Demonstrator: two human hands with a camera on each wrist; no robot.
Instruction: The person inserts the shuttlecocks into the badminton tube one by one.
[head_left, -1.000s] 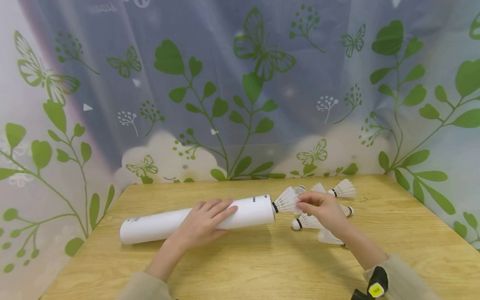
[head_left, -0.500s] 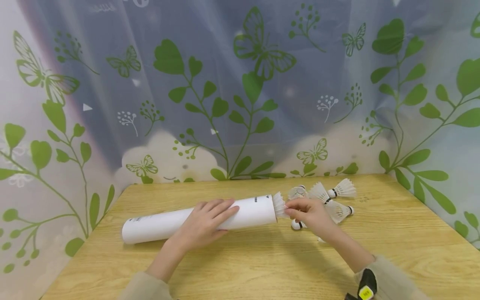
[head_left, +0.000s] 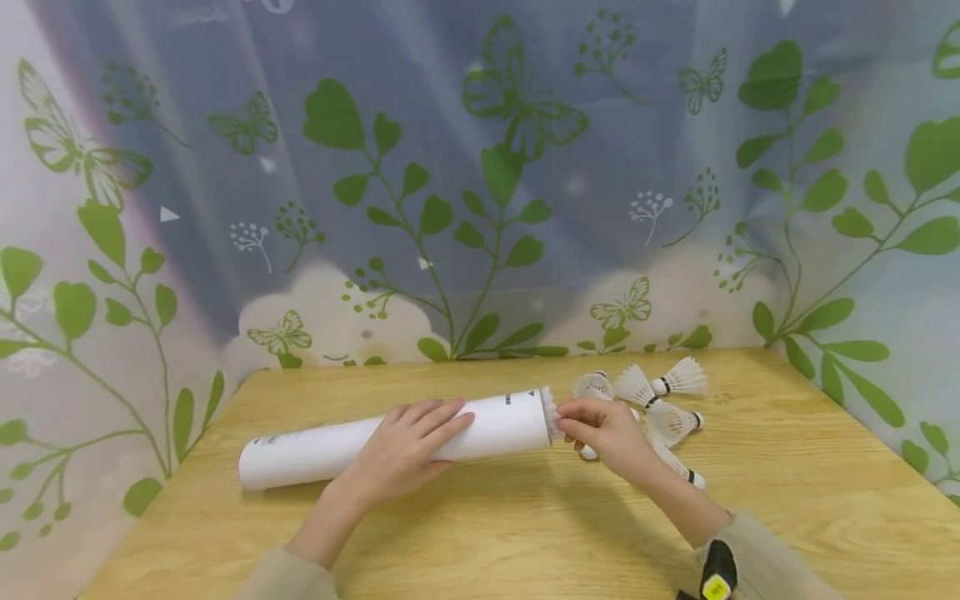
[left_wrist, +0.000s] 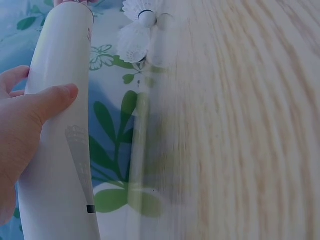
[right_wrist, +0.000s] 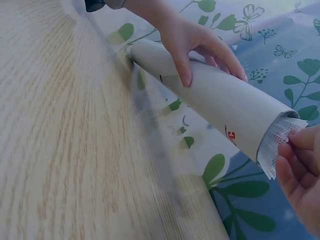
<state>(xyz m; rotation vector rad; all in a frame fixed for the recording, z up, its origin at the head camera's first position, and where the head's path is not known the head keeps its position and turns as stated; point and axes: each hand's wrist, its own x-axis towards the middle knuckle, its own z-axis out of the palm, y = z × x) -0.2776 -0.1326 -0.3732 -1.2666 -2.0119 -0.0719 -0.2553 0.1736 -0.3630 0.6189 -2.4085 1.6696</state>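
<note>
A long white shuttlecock tube lies on its side on the table, its mouth facing right. Across its middle my left hand grips it, thumb on the near side and fingers over the top, as the right wrist view also shows. A white feather shuttlecock sits mostly inside the tube's mouth, with just the feather ends sticking out. My right hand pinches those feather ends between thumb and fingers. The shuttlecock's cork is hidden inside the tube.
Several loose shuttlecocks lie on the wooden table to the right, among them one farthest back and one nearer, partly behind my right hand. A patterned curtain hangs behind the table's back edge.
My right hand has moved left, and the shuttlecock it pinches has slid into the tube's mouth, from cork at the opening to feather ends only showing. My left hand has stayed on the tube.
</note>
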